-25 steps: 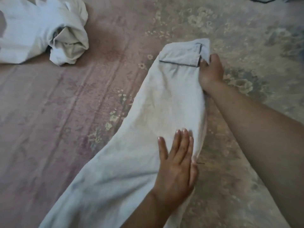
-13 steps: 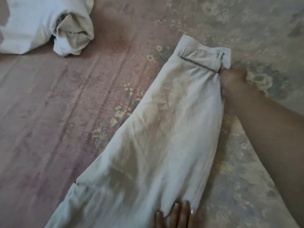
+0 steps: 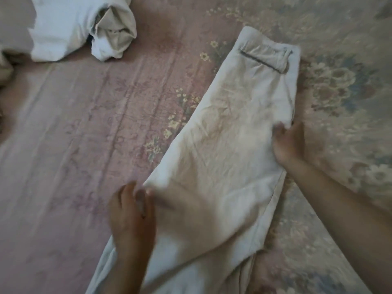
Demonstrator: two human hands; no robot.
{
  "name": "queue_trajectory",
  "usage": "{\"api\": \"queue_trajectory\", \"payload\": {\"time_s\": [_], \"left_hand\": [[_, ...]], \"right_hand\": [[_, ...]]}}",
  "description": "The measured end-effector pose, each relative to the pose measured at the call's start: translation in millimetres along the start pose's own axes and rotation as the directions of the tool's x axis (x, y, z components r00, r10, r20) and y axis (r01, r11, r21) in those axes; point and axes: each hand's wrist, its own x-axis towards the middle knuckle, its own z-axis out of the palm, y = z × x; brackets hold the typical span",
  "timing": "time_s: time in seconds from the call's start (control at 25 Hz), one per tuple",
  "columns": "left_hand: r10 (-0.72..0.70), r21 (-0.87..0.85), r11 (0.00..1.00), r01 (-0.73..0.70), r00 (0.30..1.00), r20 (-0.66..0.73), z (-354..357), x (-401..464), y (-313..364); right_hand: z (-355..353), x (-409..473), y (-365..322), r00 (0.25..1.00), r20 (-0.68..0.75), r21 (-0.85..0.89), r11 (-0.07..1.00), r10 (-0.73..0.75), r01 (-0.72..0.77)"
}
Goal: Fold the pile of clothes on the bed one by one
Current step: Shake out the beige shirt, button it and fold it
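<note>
Bed (image 3: 74, 166) is filling the frame, pinkish floral sheet running from 9 o'clock across to 3 o'clock. Pale trousers (image 3: 229, 128) are lying flat on it, centre to lower right, long axis running from waistband at 1 o'clock down to legs leaving the frame at 6 o'clock. A dark-edged pocket flap is showing near the waistband end. Pile of clothes (image 3: 70, 28) is sitting well apart at 11 o'clock, crumpled, not yet folded.

Left hand (image 3: 131, 217) is working at 7 o'clock on the trousers' left edge, fingers (image 3: 127, 189) seeming to be pinching a raised corner of cloth; blurred, so the grip is a judgement. Right hand (image 3: 288, 143) is lying at 3 o'clock on the right edge, about mid-length, fingers curling onto the fabric; whether gripping or only pressing, cannot tell.

Relation that matters: both hands are flanking the same garment across its short width, waistband lying ahead of both at 1 o'clock, right hand nearer to it. Likely step: folding the trousers along or across that long axis. Loose cloth may be slipping or creasing.
</note>
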Motion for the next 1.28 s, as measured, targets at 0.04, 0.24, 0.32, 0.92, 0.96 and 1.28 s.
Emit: {"api": "queue_trajectory", "payload": {"time_s": [0.04,0.24,0.32,0.92,0.96,1.28], "left_hand": [[-0.110,-0.025,0.993,0.112,0.991,0.073,-8,11,-13],[-0.138,-0.153,0.963,0.223,0.892,0.430,8,20,-29],[-0.171,-0.160,0.951,0.266,0.879,0.445,9,23,-31],[0.007,-0.178,0.980,0.092,0.871,0.491,-52,-20,-66],[-0.002,-0.166,0.981,0.099,0.863,0.505,-47,-16,-54],[-0.235,-0.209,0.896,0.391,0.818,0.525,-21,19,-50]], "right_hand": [[-1,-20,9,1.000,0.002,-0.040,0.999,0.010,-0.010],[-12,-42,18,0.978,-0.028,-0.034,0.978,0.205,-0.206],[-16,-55,18,0.978,-0.067,0.005,0.980,0.199,-0.199],[-12,-279,97,0.874,-0.110,0.261,0.863,0.473,-0.434],[-12,-280,99,0.878,-0.099,0.252,0.865,0.469,-0.434],[-11,-304,123,0.883,-0.028,0.461,0.790,0.469,-0.405]]}}
